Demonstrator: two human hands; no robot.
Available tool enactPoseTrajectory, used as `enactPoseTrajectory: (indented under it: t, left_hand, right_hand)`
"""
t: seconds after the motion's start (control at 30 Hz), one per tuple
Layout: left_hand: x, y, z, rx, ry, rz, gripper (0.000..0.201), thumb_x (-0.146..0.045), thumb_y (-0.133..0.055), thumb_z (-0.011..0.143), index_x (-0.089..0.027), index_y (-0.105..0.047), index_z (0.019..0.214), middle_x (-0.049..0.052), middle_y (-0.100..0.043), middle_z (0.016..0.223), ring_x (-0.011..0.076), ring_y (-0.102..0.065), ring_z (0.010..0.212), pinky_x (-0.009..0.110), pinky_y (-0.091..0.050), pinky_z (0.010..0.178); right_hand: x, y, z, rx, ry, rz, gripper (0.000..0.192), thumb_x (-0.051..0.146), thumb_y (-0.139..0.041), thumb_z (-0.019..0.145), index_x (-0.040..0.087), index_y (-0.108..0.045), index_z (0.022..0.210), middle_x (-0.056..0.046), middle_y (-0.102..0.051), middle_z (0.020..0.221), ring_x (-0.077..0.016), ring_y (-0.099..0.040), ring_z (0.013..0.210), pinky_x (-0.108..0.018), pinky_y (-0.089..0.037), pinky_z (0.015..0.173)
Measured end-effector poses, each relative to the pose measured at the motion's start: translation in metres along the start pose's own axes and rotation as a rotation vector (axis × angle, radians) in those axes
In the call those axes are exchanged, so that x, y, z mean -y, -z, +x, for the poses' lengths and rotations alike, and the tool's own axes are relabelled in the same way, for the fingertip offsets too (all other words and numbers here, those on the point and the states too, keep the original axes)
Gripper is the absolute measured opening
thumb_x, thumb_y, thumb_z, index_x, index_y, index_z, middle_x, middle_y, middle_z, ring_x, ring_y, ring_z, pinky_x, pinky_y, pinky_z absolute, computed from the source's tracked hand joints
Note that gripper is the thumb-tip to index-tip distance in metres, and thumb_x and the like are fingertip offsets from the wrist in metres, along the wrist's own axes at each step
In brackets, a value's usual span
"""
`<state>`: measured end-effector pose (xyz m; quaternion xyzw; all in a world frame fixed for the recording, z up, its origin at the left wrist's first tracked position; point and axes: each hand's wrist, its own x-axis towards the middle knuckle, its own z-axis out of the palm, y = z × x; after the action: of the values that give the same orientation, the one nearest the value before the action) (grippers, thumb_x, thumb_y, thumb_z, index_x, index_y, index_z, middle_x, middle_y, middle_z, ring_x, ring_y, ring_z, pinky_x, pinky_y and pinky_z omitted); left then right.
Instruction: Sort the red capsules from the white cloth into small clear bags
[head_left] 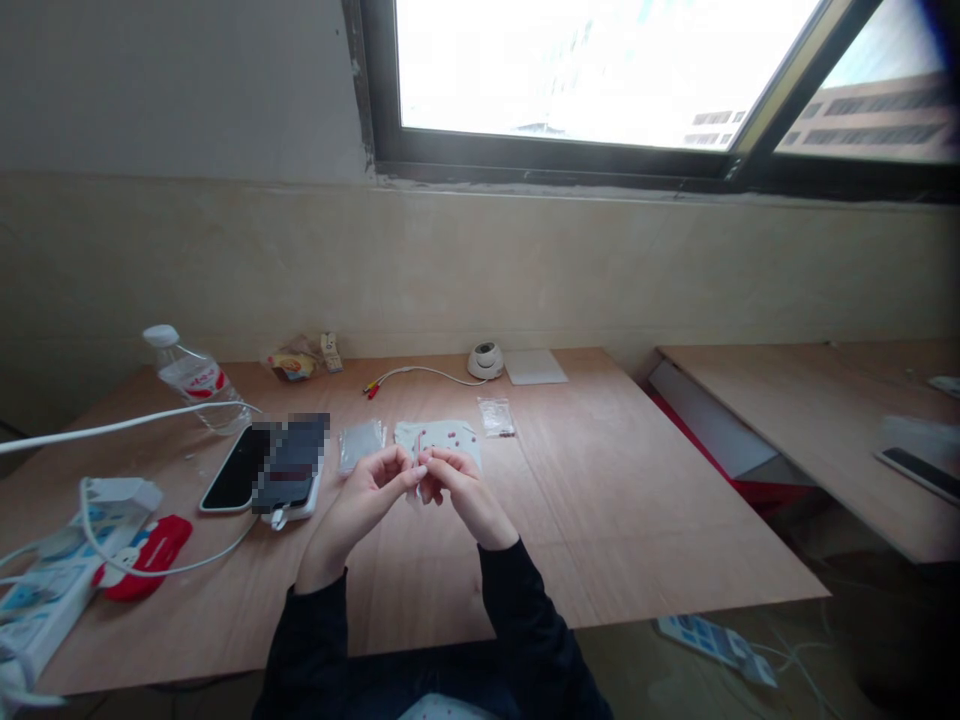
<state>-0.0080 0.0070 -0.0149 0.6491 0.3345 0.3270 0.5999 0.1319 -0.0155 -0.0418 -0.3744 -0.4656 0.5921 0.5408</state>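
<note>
Both hands work as one grip: the left hand [377, 490] and the right hand [463, 492] meet fingertip to fingertip, pinched on a small pale piece [418, 491] between them. Much of it is hidden by the fingers, so its full shape cannot be told. It is held up over the worktop [637, 510], at the near edge of a white sheet [409, 432] dotted with small dark red bits [451, 435].

The step in hand looks like fine fingertip work on the piece — opening, parting or fitting, I cannot tell which. The next move seems to call for one hand holding steady while the other makes a small, light shift; a slack pinch could drop the piece among the bits.

Just left of the sheet lies a clear bag [361, 446], and to its right a small packet [496, 418]. Farther out are a phone [238, 472] on the left, a bottle [196, 378] behind it, and — near the wall — a dome camera [486, 362]
</note>
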Motion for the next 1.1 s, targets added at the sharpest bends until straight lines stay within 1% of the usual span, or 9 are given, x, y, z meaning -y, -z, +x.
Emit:
enactPoseTrajectory:
  t: [0.27, 0.4, 0.5, 0.6, 0.7, 0.8, 0.9, 1.0, 1.1]
  left_hand:
    - [0.005, 0.004, -0.002, 0.054, -0.008, 0.037, 0.027, -0.032, -0.059, 0.080, -0.018, -0.042, 0.064, -0.002, -0.053, 0.064, 0.0137, -0.055, 0.068, 0.025, -0.040, 0.063]
    - [0.000, 0.003, -0.004, 0.082, 0.001, 0.048, 0.023, -0.030, -0.060, 0.079, -0.017, -0.047, 0.066, -0.001, -0.054, 0.067, 0.0147, -0.056, 0.071, 0.027, -0.042, 0.067]
    - [-0.003, 0.001, -0.005, 0.091, -0.002, 0.059, 0.020, -0.032, -0.056, 0.082, -0.017, -0.052, 0.069, 0.000, -0.057, 0.069, 0.0152, -0.056, 0.072, 0.027, -0.042, 0.070]
    - [-0.004, 0.001, -0.004, 0.084, -0.011, 0.091, 0.022, -0.034, -0.049, 0.085, -0.017, -0.056, 0.072, 0.001, -0.057, 0.071, 0.0156, -0.054, 0.074, 0.028, -0.042, 0.073]
    - [-0.001, 0.002, -0.002, 0.061, -0.033, 0.141, 0.027, -0.034, -0.043, 0.088, -0.017, -0.057, 0.071, 0.000, -0.055, 0.070, 0.0145, -0.052, 0.072, 0.026, -0.040, 0.073]
    - [0.003, 0.000, 0.001, -0.007, -0.070, 0.200, 0.029, -0.034, -0.042, 0.088, -0.017, -0.054, 0.068, -0.002, -0.051, 0.066, 0.0133, -0.049, 0.068, 0.024, -0.039, 0.070]
    - [0.007, -0.007, 0.003, -0.137, -0.105, 0.310, 0.029, -0.036, -0.042, 0.088, -0.018, -0.051, 0.067, -0.002, -0.049, 0.065, 0.0130, -0.048, 0.065, 0.023, -0.037, 0.064]
    - [0.010, -0.015, 0.004, -0.230, -0.113, 0.453, 0.028, -0.037, -0.041, 0.089, -0.018, -0.051, 0.071, -0.001, -0.052, 0.066, 0.0141, -0.051, 0.066, 0.023, -0.037, 0.061]
    - [0.012, -0.020, 0.006, -0.298, -0.113, 0.625, 0.028, -0.038, -0.039, 0.089, -0.019, -0.053, 0.074, 0.000, -0.056, 0.066, 0.0153, -0.054, 0.065, 0.023, -0.037, 0.061]
  right_hand:
    - [0.006, 0.001, -0.004, 0.065, 0.024, -0.074, 0.031, 0.038, -0.053, 0.080, 0.017, -0.053, 0.057, 0.003, -0.047, 0.049, -0.0091, -0.039, 0.049, -0.024, -0.028, 0.049]
    - [0.009, 0.001, -0.006, 0.044, 0.010, -0.064, 0.034, 0.040, -0.053, 0.080, 0.017, -0.053, 0.055, 0.003, -0.047, 0.049, -0.0092, -0.040, 0.048, -0.024, -0.029, 0.050]
    - [0.010, 0.002, -0.007, 0.034, 0.008, -0.073, 0.034, 0.042, -0.052, 0.081, 0.018, -0.056, 0.058, 0.003, -0.048, 0.049, -0.0094, -0.041, 0.048, -0.024, -0.029, 0.049]
    - [0.010, 0.003, -0.006, 0.005, 0.020, -0.082, 0.034, 0.044, -0.052, 0.081, 0.018, -0.055, 0.059, 0.003, -0.050, 0.050, -0.0096, -0.042, 0.048, -0.023, -0.030, 0.048]
    - [0.009, 0.003, -0.005, -0.008, 0.058, -0.080, 0.036, 0.043, -0.051, 0.082, 0.019, -0.052, 0.056, 0.002, -0.052, 0.050, -0.0101, -0.045, 0.049, -0.024, -0.034, 0.050]
    - [0.006, 0.002, -0.004, -0.045, 0.120, -0.096, 0.037, 0.040, -0.050, 0.083, 0.019, -0.049, 0.053, 0.001, -0.053, 0.053, -0.0112, -0.049, 0.053, -0.025, -0.038, 0.055]
    - [0.001, 0.001, -0.002, -0.158, 0.175, -0.201, 0.035, 0.036, -0.051, 0.082, 0.019, -0.047, 0.052, 0.002, -0.050, 0.053, -0.0113, -0.047, 0.052, -0.025, -0.036, 0.054]
    - [-0.005, 0.001, -0.001, -0.284, 0.206, -0.360, 0.032, 0.033, -0.051, 0.081, 0.020, -0.044, 0.053, 0.004, -0.044, 0.051, -0.0108, -0.041, 0.050, -0.024, -0.032, 0.051]
    - [-0.007, 0.001, -0.001, -0.361, 0.213, -0.481, 0.031, 0.030, -0.051, 0.080, 0.020, -0.041, 0.052, 0.004, -0.041, 0.051, -0.0110, -0.039, 0.051, -0.025, -0.031, 0.052]
